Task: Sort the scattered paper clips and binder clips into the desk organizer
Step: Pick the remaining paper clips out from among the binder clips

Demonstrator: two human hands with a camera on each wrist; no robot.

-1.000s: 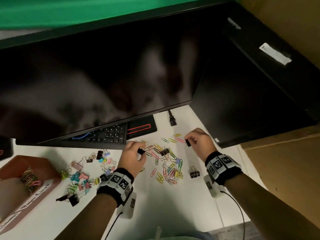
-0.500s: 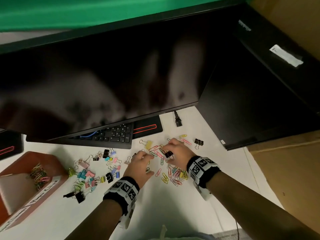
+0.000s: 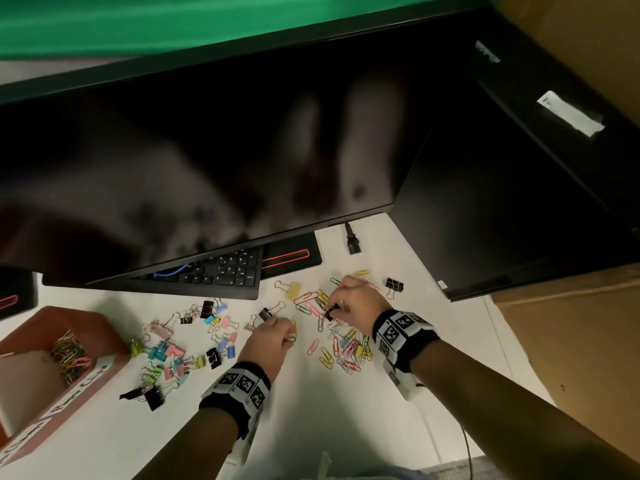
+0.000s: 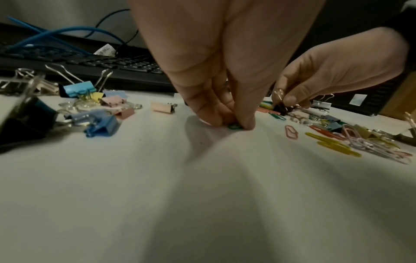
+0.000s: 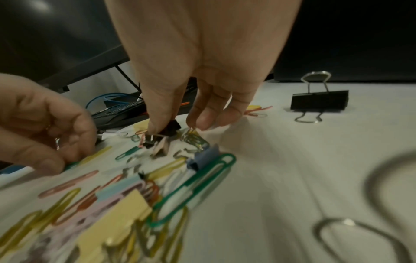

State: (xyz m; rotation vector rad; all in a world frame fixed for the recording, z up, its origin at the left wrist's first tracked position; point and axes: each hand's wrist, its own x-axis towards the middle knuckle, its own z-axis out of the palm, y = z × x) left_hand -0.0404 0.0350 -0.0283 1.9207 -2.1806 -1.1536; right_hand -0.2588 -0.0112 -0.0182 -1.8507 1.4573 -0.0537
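white desk (image 3: 346, 427): left hand (image 3: 270, 341) pinches seemingly green paper clip (image 4: 234, 126), right hand (image 3: 356, 303) grips black binder clip (image 5: 164, 133)

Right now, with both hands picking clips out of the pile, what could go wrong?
The black binder clip in the right hand sits tangled among paper clips, so lifting may drag some along. The left hand pinches a green paper clip flat on the desk; that grip could slip. The organizer is far left, so clips may drop.
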